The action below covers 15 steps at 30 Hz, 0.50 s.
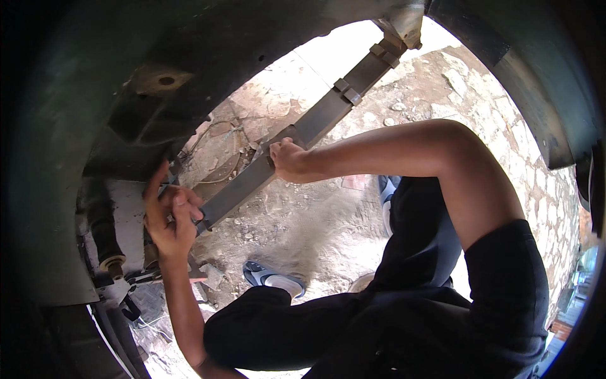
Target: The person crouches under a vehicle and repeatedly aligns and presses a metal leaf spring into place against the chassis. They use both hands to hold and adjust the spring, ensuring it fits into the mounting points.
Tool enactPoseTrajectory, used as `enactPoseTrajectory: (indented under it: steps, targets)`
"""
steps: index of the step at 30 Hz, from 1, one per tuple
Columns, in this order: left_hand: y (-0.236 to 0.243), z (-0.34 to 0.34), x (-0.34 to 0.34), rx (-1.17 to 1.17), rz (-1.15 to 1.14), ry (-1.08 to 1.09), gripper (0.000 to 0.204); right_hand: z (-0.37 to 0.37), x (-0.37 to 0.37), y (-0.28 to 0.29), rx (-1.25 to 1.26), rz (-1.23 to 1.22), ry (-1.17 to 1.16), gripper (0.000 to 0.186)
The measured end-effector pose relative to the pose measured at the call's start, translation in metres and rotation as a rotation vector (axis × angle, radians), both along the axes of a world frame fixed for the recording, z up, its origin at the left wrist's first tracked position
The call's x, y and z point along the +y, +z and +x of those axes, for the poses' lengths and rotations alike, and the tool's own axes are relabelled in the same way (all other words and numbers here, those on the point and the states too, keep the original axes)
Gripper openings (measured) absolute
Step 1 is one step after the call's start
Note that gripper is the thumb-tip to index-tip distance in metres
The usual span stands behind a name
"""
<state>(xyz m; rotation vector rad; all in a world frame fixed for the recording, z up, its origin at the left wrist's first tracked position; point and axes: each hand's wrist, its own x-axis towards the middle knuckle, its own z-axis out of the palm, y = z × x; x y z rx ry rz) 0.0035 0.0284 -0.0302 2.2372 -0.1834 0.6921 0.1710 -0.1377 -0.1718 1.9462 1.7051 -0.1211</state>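
A long dark leaf spring (237, 192) runs slantwise from the lower left to a bracket at the upper right. My right hand (288, 159) is closed on its middle, fingers curled over the near edge beside a dark plate on top. My left hand (170, 215) is at the spring's lower left end, one finger stretched upward and the others bent but apart. Nothing shows in its grasp, though its fingertips are close to the metal. Two metal clips (347, 92) wrap the spring's upper part.
Dark vehicle bodywork (165, 81) arches overhead and down both sides. A cylindrical part (107, 243) hangs at the left. The upper right bracket (407, 28) meets the spring. Below lies rough stony ground (303, 234), with my sandalled foot (274, 279) on it and a loose wire (221, 177) beyond the spring.
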Motion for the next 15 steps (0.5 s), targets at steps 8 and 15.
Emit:
enactPoseTrajectory:
  steps: [8,15]
  targets:
    - [-0.004,0.0,0.001,-0.011,-0.028,-0.036,0.049,0.003,0.001,-0.001,-0.003,-0.019,0.009,0.03]
    - [0.001,0.005,-0.01,-0.009,0.111,0.019,0.047,-0.004,0.013,-0.016,0.128,-0.014,-0.091,0.039]
